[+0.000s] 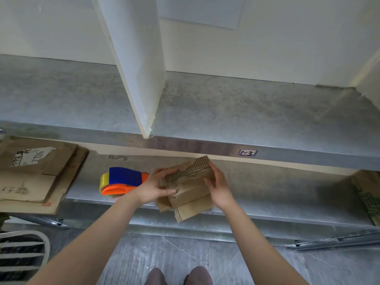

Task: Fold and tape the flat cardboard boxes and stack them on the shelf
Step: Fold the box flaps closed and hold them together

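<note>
Shelving fills your view: an upper shelf [246, 103] split by a white divider [139, 58], and a lower shelf [277, 194] beneath it. At the lower shelf's left end lies a stack of flat cardboard [30, 182].

The small cardboard box [191, 194] looks mostly flat, not yet opened out. You hold it over the lower shelf's front edge, near the middle. Its long axis runs from you back under the upper shelf, with the far end leaning a little right. Just left of it, on the lower shelf, lies the tape dispenser [123, 179].

Your left hand [155, 188] curls round the box's left long side, and your right hand [219, 188] pinches its right long side. The box therefore lies between your two grips, across its width, and the dispenser sits nearer your left hand. My judgement is that you should open the box out first, then reach left for the tape.
</note>
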Tool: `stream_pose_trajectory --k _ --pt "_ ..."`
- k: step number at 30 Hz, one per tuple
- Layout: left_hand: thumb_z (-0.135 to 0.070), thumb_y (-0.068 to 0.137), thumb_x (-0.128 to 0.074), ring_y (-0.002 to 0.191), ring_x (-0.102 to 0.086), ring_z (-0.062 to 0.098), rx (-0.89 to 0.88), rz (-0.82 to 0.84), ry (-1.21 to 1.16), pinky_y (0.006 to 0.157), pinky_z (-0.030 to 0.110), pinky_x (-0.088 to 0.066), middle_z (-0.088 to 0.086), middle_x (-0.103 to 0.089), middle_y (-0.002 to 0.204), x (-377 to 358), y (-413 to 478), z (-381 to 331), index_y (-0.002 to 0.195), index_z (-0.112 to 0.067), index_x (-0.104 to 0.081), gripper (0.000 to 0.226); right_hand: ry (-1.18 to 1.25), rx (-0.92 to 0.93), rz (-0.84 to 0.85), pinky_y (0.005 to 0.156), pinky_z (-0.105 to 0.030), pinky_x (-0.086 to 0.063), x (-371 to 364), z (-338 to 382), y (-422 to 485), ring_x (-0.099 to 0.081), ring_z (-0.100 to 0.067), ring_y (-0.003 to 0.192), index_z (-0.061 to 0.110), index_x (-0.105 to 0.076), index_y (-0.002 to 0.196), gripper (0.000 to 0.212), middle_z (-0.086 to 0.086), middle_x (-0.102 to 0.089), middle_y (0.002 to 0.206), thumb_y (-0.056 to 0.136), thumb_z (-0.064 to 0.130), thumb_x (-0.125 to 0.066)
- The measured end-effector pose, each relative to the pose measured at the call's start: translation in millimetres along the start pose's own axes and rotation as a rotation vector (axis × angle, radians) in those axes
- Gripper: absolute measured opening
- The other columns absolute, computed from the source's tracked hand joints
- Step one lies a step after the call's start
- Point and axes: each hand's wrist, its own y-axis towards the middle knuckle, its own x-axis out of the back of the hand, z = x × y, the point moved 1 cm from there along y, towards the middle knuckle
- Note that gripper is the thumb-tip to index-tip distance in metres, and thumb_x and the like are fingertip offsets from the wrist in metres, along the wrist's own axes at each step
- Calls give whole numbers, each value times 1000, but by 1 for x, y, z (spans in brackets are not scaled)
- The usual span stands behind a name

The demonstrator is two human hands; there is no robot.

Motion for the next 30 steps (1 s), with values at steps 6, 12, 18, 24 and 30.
stream_pose_trajectory --k 6,12,18,24,30 --pt "-29 69 -84 107 -49 12 -114 -303 239 97 24 -40 -5 -43 115 -20 -20 2 125 -40 -49 67 -92 -49 -103 105 -30 -34 -5 11 2 -44 -25 131 27 -28 151 56 -9 -33 148 100 29 -50" --pt "-29 69 -85 104 -51 11 -132 -417 135 93 27 -48 -2 -44 118 -59 -22 -5 124 -25 -52 64 49 11 -123 106 -28 -35 -32 5 -46 -41 -11 125 21 -38 142 70 1 -42 138 84 37 -73" --pt "-31 73 -82 109 -54 5 -171 -394 49 89 19 -50 -13 -44 126 -66 -29 6 129 -42 -42 70 -18 151 68 112 -31 -34 -24 -1 -49 -40 -11 134 30 -39 143 75 4 -43 145 80 30 -78" --pt "-35 83 -73 126 -49 17 -128 -286 176 105 34 -43 -2 -48 139 -41 -23 2 143 -37 -35 71 -137 138 132 112 -33 -32 -23 16 -33 -34 -21 138 27 -29 148 76 -4 -33 151 85 36 -72" --pt "-55 88 -57 141 -31 22 -176 -314 727 114 40 -28 0 -39 151 26 -52 13 147 -28 -35 68 -407 206 -100 109 -41 -36 -18 33 -57 -32 -28 139 26 -39 144 53 -5 -39 149 96 42 -52"
